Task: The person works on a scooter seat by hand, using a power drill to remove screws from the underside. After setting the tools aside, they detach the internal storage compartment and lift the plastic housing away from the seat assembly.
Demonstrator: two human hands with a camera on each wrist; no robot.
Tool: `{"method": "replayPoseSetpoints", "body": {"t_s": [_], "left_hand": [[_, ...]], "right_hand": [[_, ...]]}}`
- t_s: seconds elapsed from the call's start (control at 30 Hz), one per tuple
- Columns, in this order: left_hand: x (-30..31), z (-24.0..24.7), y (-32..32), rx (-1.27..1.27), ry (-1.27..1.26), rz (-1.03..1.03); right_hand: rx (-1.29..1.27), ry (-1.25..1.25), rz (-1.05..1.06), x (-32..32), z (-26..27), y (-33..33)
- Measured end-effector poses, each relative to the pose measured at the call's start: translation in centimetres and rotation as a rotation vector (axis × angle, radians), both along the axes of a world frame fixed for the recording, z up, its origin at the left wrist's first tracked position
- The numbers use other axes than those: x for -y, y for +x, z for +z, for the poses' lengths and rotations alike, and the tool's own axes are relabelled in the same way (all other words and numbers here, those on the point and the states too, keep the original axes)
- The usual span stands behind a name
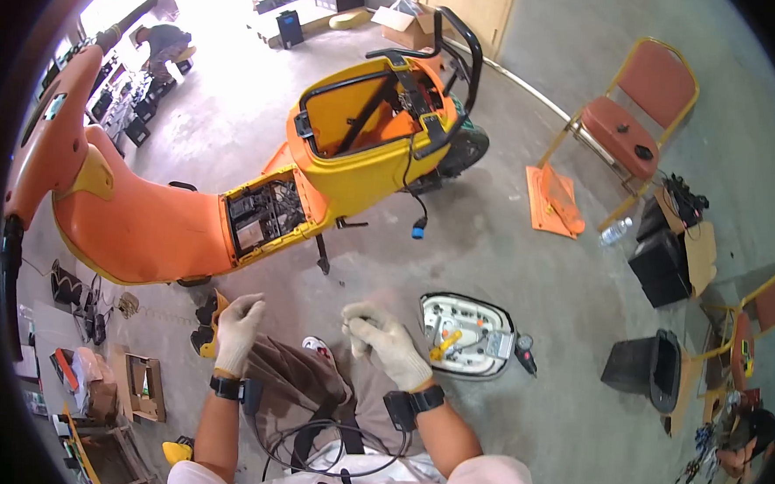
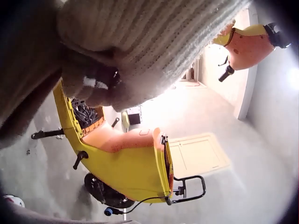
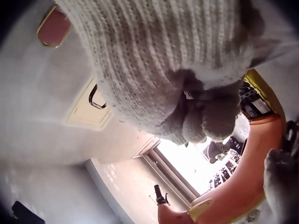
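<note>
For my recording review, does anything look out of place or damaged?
The scooter looks partly dismantled: its floor compartment is uncovered, a blue connector dangles outside, and an orange panel lies on the floor. No damage is plain.

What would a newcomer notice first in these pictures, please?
Probably the big orange and yellow scooter, which fills the upper left of the head view, with its rear compartment open. Next, the left hand and right hand, in pale knitted gloves, in front of it. To their right, a white-lined shell lies on the grey floor.
</note>
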State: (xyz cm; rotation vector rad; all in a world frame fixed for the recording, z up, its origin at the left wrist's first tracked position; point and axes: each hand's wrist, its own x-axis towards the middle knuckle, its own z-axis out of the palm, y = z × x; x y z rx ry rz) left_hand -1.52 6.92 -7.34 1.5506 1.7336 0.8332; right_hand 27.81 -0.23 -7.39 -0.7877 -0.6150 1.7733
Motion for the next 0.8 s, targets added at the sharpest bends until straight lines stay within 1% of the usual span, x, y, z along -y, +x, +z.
{"method": "replayPoseSetpoints", "body": {"t_s": [0.03,0.07,0.13,0.17,0.2,0.27,0.3,0.37,0.4,0.47,0.5,0.53,0.6,0.63,0.7,0.73,0.8], "left_hand": [[-0.8,2.1,2.5,-0.035,0.015,-0.016],[-2.3,4.4,5.5,-0.070,0.023,-0.028],[-6.5,5.1,8.6,-0.132,0.346,-0.204],[-8.8,5.7,10.6,-0.238,0.522,-0.249],[-11.2,6.5,12.6,-0.347,0.697,-0.296],[-16.0,7.5,15.4,-0.352,0.825,-0.412],[-17.9,7.6,16.5,-0.397,0.787,-0.431],[-20.8,6.5,17.8,-0.460,0.688,-0.476],[-21.0,6.1,18.1,-0.448,0.656,-0.481],[-20.7,6.1,18.7,-0.477,0.540,-0.454],[-20.4,5.9,19.0,-0.447,0.608,-0.416],[-20.0,5.7,19.2,-0.446,0.590,-0.416],[-20.0,5.4,19.6,-0.478,0.576,-0.339],[-19.8,5.7,19.9,-0.504,0.474,-0.343],[-19.9,6.2,20.5,-0.498,0.459,-0.334],[-19.6,6.4,20.4,-0.494,0.450,-0.322],[-19.9,7.1,19.8,-0.473,0.367,-0.404]], "right_hand": [[-0.047,-0.041,-0.027,-0.2,-1.1,0.0],[-0.049,-0.045,-0.008,-0.3,-1.5,0.1],[-0.198,-0.032,-0.058,-1.0,-1.7,0.5],[-0.153,-0.033,-0.050,-1.2,-1.6,0.8],[-0.176,-0.096,-0.051,-1.2,-1.6,0.8],[-0.299,-0.219,-0.051,-1.9,-1.3,1.1],[-0.300,-0.236,-0.051,-2.8,-1.8,1.3],[-0.636,-0.225,-0.104,-3.5,-2.4,1.7],[-0.631,-0.257,-0.115,-3.9,-2.1,1.7],[-0.600,-0.400,-0.177,-4.8,-1.0,2.0],[-0.541,-0.476,-0.184,-4.8,-1.0,1.9],[-0.541,-0.494,-0.184,-4.8,-0.8,2.0],[-0.639,-0.513,-0.188,-5.1,-0.3,2.0],[-0.645,-0.522,-0.191,-5.0,0.5,1.8],[-0.547,-0.692,-0.260,-4.7,2.3,1.8],[-0.556,-0.702,-0.255,-4.3,2.6,2.0],[-0.506,-0.833,-0.244,-3.6,2.4,1.9]]}}
